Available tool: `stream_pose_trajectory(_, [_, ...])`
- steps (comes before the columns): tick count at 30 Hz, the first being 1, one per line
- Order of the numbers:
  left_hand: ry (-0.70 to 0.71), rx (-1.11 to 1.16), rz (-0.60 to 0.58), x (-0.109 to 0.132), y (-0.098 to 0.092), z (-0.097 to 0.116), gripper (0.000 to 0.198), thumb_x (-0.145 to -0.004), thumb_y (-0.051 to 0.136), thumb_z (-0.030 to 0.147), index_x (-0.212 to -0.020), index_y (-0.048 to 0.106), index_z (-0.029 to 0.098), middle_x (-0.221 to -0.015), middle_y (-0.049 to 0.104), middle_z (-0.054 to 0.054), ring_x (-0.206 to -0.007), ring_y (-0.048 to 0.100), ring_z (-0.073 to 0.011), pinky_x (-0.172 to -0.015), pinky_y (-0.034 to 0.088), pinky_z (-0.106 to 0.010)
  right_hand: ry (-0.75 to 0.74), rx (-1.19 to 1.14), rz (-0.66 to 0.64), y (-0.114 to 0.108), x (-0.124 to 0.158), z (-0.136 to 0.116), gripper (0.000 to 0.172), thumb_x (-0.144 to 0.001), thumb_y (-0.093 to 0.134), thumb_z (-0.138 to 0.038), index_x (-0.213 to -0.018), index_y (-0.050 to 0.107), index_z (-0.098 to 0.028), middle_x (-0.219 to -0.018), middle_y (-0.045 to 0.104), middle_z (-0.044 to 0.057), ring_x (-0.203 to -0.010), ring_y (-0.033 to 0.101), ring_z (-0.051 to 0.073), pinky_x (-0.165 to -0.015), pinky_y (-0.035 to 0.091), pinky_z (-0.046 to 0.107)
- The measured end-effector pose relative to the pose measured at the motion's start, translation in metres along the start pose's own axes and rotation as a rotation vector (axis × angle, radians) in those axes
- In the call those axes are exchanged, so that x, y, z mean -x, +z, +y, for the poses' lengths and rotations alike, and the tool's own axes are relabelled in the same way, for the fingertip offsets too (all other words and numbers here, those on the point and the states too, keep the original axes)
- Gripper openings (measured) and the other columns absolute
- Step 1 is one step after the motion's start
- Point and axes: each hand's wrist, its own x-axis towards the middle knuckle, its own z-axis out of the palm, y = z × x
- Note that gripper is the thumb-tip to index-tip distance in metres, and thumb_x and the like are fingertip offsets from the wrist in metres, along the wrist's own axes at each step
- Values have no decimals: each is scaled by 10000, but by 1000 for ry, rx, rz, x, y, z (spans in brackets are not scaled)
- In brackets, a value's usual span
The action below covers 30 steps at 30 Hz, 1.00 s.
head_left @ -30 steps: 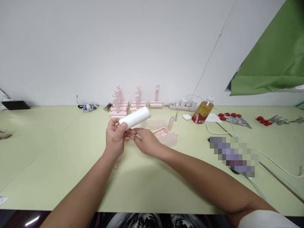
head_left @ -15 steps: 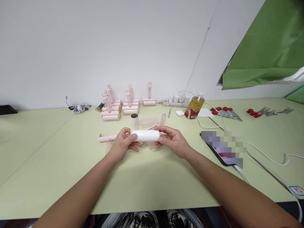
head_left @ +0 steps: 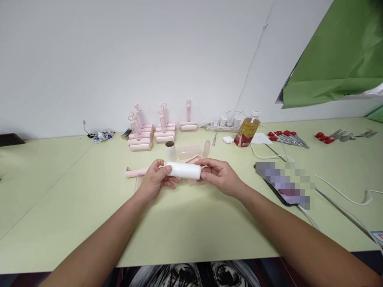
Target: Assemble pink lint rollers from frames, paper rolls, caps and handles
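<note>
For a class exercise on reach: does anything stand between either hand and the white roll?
Nothing visible does. The left hand holds one end of the white roll; the right hand is at its other end, exact contact unclear. The upright tube stands beyond the roll.

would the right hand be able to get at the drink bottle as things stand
Probably yes: the right hand is at the right end of the white roll and must leave it first, but nothing seems to stand between that hand and the drink bottle.
</note>
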Motion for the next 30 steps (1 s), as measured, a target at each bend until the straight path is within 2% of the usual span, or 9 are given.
stream_pose_trajectory(6, [-13, -3, 6, -1, 0, -3, 446, -744, 737, 408, -905, 364, 222, -699, 697, -24, -619, 705, -198, -467, 541, -238, 18, -30, -2, -1, -2, 2, 282, -761, 657, -180, -1041, 688, -183, -1002, 662, 52, -780, 665, 158, -707, 584, 319])
stream_pose_trajectory(16, [-18, -19, 8, -1, 1, -5, 475, -730, 748, 406, -927, 355, 228, -698, 702, -27, -591, 689, -187, -460, 521, -227, 48, 37, -16, -1, -1, -4, 257, -731, 640, -161, -988, 635, -162, -851, 656, 25, -669, 642, 131, -641, 534, 280])
stream_pose_trajectory(19, [-26, -32, 6, -1, 2, -5, 488, -722, 752, 416, -921, 347, 231, -688, 701, -22, -582, 683, -181, -456, 521, -227, 36, 104, 13, 0, -1, -3, 272, -713, 611, -128, -981, 630, -172, -899, 661, 29, -637, 614, 112, -603, 523, 259])
stream_pose_trajectory(21, [-33, -49, 13, -1, 2, -5, 491, -719, 753, 421, -914, 344, 232, -683, 700, -19, -576, 679, -178, -445, 516, -223, 45, 132, 18, 2, -1, -3, 302, -716, 573, -107, -1001, 633, -188, -976, 662, 35, -692, 627, 120, -629, 542, 263])
stream_pose_trajectory(25, [-58, -66, 19, 0, 0, -2, 495, -712, 759, 434, -883, 341, 230, -670, 692, -13, -562, 672, -175, -426, 508, -219, 184, 2, 43, 4, -2, -7, 298, -760, 525, -139, -1019, 640, -230, -1145, 626, 30, -919, 649, 169, -740, 592, 313])
stream_pose_trajectory(28, [-79, -90, -4, -1, -2, 2, 517, -678, 784, 440, -851, 347, 226, -671, 680, -4, -545, 665, -171, -404, 496, -216, 313, -150, -6, 4, -2, -13, 284, -744, 565, -160, -1008, 645, -229, -1106, 635, 30, -846, 675, 164, -742, 606, 352])
stream_pose_trajectory(30, [-82, -121, -22, 0, -4, 4, 519, -660, 797, 444, -828, 359, 222, -655, 662, 8, -545, 663, -174, -383, 479, -208, 344, -184, -57, 3, -2, -16, 332, -711, 582, -138, -1025, 651, -219, -1073, 645, 42, -800, 675, 157, -707, 609, 344])
